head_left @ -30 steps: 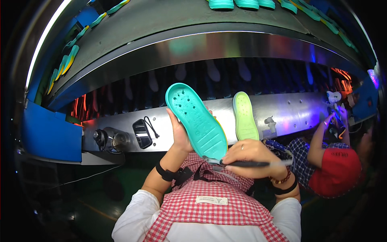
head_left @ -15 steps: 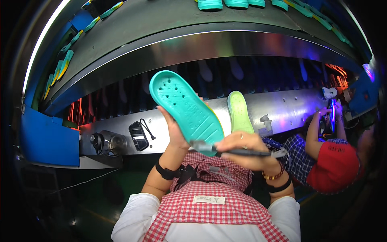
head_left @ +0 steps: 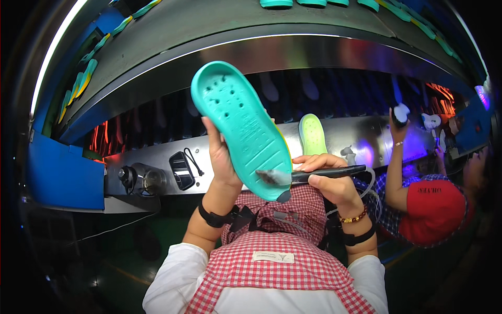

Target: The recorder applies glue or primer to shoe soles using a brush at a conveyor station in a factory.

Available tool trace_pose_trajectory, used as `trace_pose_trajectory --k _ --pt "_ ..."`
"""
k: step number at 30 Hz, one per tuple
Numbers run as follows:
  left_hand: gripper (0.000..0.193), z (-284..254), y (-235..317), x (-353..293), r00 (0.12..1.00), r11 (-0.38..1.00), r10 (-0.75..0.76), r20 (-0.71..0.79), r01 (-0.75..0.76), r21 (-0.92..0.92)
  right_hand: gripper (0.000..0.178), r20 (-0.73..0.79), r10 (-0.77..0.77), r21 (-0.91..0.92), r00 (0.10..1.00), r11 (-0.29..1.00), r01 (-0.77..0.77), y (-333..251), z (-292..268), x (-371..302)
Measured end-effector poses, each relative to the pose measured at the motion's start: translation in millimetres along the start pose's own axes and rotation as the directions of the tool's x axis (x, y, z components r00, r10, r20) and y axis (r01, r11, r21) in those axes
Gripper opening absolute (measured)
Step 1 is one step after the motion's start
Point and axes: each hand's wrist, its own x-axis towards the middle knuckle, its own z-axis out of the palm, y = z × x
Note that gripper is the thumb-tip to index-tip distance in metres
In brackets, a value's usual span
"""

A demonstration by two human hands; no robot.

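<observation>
A teal foam shoe sole (head_left: 246, 125) is held up at a slant, its face with holes and grooves toward me. My left hand (head_left: 222, 154) grips its left edge from behind, with part of the fingers hidden. In my right hand (head_left: 332, 178) is a glue brush with a black handle (head_left: 334, 172), a pale tube running from its end. The grey bristles (head_left: 272, 177) appear to lie on the lower part of the sole, near a dark patch at its tip. Behind my right hand, a lime-green sole (head_left: 312, 133) rests on the metal ledge.
A dark phone-like device (head_left: 181, 170) with a strap and a clear jar (head_left: 149, 179) stand at left on the metal ledge (head_left: 340, 133). Beyond is a conveyor belt (head_left: 219, 26) carrying teal soles. A co-worker in a red cap (head_left: 434, 212) works at right.
The teal sole has risen, and the brush has gone from its lower edge onto its face. At right, the co-worker's arm now reaches up with a white object.
</observation>
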Motion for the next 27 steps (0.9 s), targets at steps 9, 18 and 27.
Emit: trace_pose_trajectory --k 9,18,27 --pt "0.066 11.5 -18.3 -25.7 0.999 0.987 -0.012 0.032 0.017 -0.161 0.022 0.177 -0.21 -0.433 0.961 0.861 0.268 -5.8 30.3 -0.4" --pt "0.068 -6.0 -13.9 -20.4 0.996 0.98 -0.042 0.081 0.058 -0.193 0.022 0.239 -0.213 -0.459 0.948 0.835 0.303 -24.8 32.9 11.0" --pt "0.069 -5.1 -2.1 -17.5 0.993 0.995 -0.086 0.079 0.081 0.06 0.02 0.245 -0.307 -0.571 0.92 0.721 0.393 -30.9 20.1 14.8"
